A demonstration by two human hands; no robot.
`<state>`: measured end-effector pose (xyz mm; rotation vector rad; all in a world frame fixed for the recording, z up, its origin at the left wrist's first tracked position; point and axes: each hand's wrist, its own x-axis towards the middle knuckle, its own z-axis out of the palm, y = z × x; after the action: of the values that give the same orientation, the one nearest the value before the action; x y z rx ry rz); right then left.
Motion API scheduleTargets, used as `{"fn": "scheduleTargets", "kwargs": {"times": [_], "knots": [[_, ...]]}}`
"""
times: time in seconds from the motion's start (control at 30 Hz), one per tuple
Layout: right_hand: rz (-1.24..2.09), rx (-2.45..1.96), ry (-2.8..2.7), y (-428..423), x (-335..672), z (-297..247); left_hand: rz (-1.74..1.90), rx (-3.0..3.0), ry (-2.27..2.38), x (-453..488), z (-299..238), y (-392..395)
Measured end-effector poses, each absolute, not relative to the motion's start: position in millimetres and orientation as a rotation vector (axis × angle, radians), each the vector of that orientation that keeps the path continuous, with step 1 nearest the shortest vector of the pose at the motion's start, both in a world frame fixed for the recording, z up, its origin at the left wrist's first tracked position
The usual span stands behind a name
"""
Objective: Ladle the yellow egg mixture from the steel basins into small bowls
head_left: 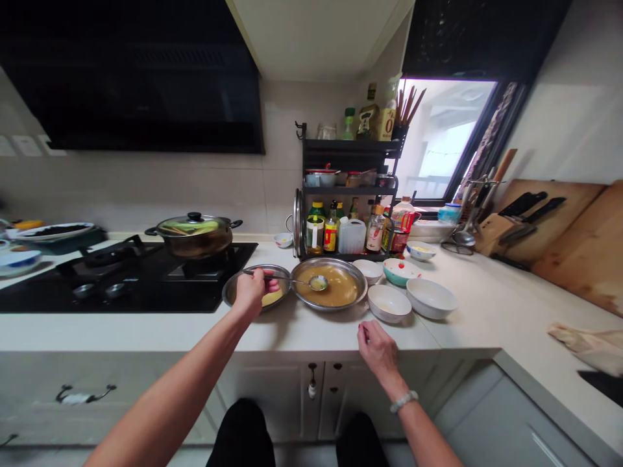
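My left hand (252, 290) grips the handle of a metal spoon (317, 283). The spoon's bowl holds a little yellowish liquid and hovers over a wide metal dish (357, 277) filled with brown-yellow liquid. Under my left hand sits a smaller metal plate (233, 290) with something yellow in it. My right hand (377, 350) rests on the white counter's front edge (302, 327), fingers loosely curled, holding nothing. Two white bowls (388, 303) (431, 297) stand just beyond my right hand.
A black gas hob (121, 285) on the left carries a lidded pot (196, 235). A black rack (348, 188) of bottles and jars stands at the back. Small bowls (400, 270) sit near it. Cutting boards (574, 240) and knives lean at the right wall.
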<state>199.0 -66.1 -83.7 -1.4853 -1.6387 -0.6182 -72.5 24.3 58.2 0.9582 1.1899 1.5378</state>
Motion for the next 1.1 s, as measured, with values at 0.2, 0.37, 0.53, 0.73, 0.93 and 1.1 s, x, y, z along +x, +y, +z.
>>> {"fn": "scheduleTargets", "kwargs": {"times": [0.2,0.37,0.53,0.73,0.93,1.1], "knots": [[-0.61,-1.487,-1.645,-66,200,-84,1.544,0.926,1.144,-87,72,15],[-0.608,-1.487,-1.641,-66,200,-85,1.601,0.914,1.154,-110,82,9],[-0.605,-1.484,-1.647,-65,200,-86,1.697,0.962,1.236,-141,83,8],[-0.603,-1.476,-1.651,-65,201,-87,1.707,1.386,1.469,-173,74,-5],[-0.602,-1.487,-1.647,-65,201,-88,1.504,2.241,1.643,-187,54,-17],[-0.605,-1.485,-1.638,-65,200,-87,1.634,2.369,1.503,-173,51,-18]]}}
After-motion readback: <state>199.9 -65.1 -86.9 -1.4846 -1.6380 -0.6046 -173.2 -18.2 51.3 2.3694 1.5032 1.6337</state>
